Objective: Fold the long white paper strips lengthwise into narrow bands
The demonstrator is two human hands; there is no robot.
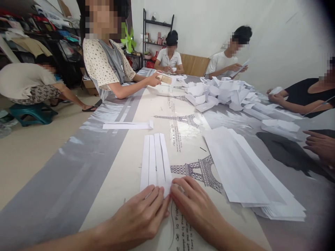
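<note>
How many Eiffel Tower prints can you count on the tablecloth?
3: the nearest print just beyond the right hand, the middle print at mid-table, the far print beyond it. The paper pile may hide more.

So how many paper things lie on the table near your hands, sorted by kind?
Narrow strips side by side, touched by left hand and right hand: 4
Lone long strip: 1
Stack of sheets: 1
Total: 6
</note>
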